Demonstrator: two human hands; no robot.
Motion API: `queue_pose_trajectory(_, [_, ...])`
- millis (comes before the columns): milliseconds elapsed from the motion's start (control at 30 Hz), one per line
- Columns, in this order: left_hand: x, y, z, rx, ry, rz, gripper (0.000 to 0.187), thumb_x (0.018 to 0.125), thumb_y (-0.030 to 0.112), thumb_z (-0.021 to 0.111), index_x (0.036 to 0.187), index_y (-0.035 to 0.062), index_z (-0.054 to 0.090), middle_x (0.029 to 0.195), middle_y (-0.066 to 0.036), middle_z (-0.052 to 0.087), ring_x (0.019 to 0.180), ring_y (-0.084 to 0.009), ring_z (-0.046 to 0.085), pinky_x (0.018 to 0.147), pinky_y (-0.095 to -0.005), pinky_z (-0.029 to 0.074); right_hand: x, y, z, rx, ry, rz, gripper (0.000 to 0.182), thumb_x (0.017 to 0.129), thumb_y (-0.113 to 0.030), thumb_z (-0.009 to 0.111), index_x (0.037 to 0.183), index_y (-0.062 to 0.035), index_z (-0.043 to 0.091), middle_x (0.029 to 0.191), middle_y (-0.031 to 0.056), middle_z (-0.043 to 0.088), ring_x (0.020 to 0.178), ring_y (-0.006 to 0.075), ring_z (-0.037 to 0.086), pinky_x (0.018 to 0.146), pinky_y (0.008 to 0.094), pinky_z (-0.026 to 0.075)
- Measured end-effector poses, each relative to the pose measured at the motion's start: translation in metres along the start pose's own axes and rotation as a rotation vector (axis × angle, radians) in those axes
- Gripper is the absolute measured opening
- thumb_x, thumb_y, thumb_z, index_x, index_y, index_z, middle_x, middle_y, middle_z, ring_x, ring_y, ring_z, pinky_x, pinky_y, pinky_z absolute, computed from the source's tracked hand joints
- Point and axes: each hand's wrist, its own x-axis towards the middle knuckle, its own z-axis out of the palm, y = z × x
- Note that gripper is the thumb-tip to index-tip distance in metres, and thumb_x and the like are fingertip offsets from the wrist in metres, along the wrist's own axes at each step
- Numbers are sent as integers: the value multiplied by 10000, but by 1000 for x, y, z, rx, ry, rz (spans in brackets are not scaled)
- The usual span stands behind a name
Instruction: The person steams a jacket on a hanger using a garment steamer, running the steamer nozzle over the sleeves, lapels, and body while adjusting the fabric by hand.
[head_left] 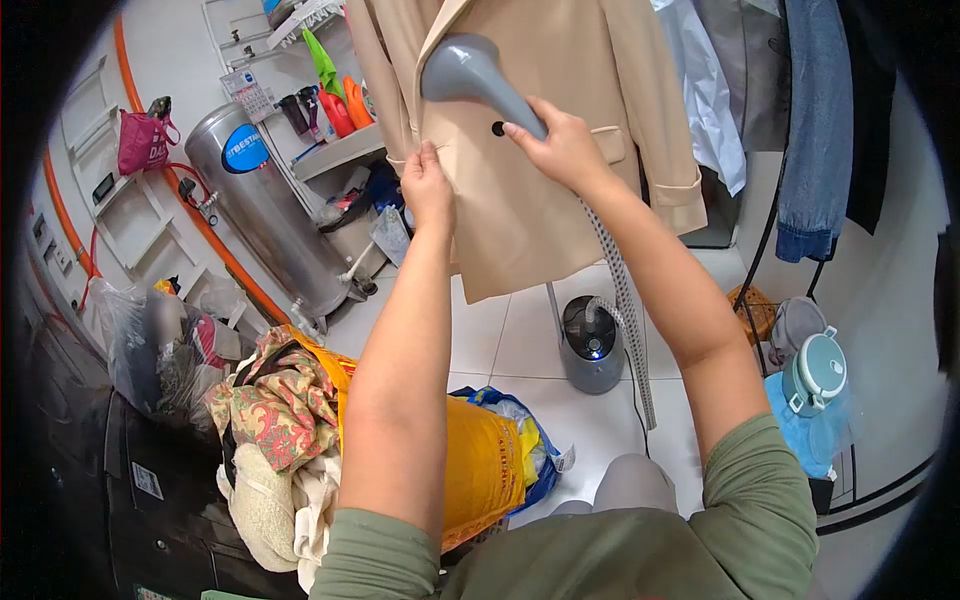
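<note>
A beige coat hangs in front of me, with a dark button on its front. My right hand is wrapped round the handle of a grey garment steamer head, whose wide face lies against the coat near the lapel. My left hand pinches the coat's front edge, lower and to the left of the steamer head. A grey patterned hose hangs down behind my right forearm to the steamer base on the tiled floor.
Left of me, a yellow bag and piled cloths stand close. A metal tank leans by the left wall. Jeans and other clothes hang at right, above a lidded teal container. A thin cord trails from the base.
</note>
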Motion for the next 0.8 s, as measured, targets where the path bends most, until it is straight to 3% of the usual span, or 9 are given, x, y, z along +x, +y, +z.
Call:
queue_pose_trajectory(300, [-15, 16, 9, -70, -65, -27, 419, 1049, 351, 536, 777, 33, 557, 673, 32, 472, 652, -83, 389, 595, -282, 362, 59, -3, -22, -56, 156, 38, 449, 886, -386, 678, 1147, -21, 656, 912, 199, 714, 864, 359, 695, 771, 438, 533])
queue_pose_trajectory(400, [-13, 12, 4, 27, -81, -48, 389, 1048, 343, 540, 985, -15, 679, 870, -30, 677, 783, -101, 567, 746, -271, 474, 72, -15, -38, -121, 94, 141, 457, 885, -404, 672, 1147, -30, 660, 910, 199, 716, 866, 358, 699, 770, 443, 536])
queue_pose_trajectory(500, [-12, 12, 6, 36, -48, -9, 400, 1050, 350, 535, 965, -13, 679, 844, -21, 661, 766, -93, 544, 732, -271, 466, 66, -17, -41, -160, 0, 151, 514, 874, -426, 685, 1203, -33, 656, 962, 206, 722, 901, 347, 703, 793, 418, 539])
queue_pose_trajectory(600, [-11, 15, 8, 7, -31, 50, 427, 1055, 341, 525, 761, 31, 534, 651, 43, 424, 639, -75, 361, 573, -276, 335, 54, -10, -34, -210, -66, 93, 540, 874, -430, 688, 1231, -26, 651, 984, 211, 721, 904, 338, 703, 802, 404, 539])
queue_pose_trajectory(667, [-10, 17, 8, 19, -27, 45, 431, 1054, 338, 525, 753, 30, 522, 644, 41, 420, 635, -75, 359, 570, -277, 333, 55, -6, -31, -234, -62, 61, 541, 881, -430, 684, 1235, -22, 646, 954, 198, 723, 876, 317, 702, 797, 401, 541])
queue_pose_trajectory(800, [-13, 20, 6, 27, -24, 58, 438, 1051, 337, 530, 741, 29, 510, 639, 38, 426, 636, -78, 362, 570, -281, 338, 93, -5, -43, -191, 29, 64, 484, 883, -451, 666, 1130, -34, 665, 949, 212, 721, 909, 372, 697, 795, 462, 543])
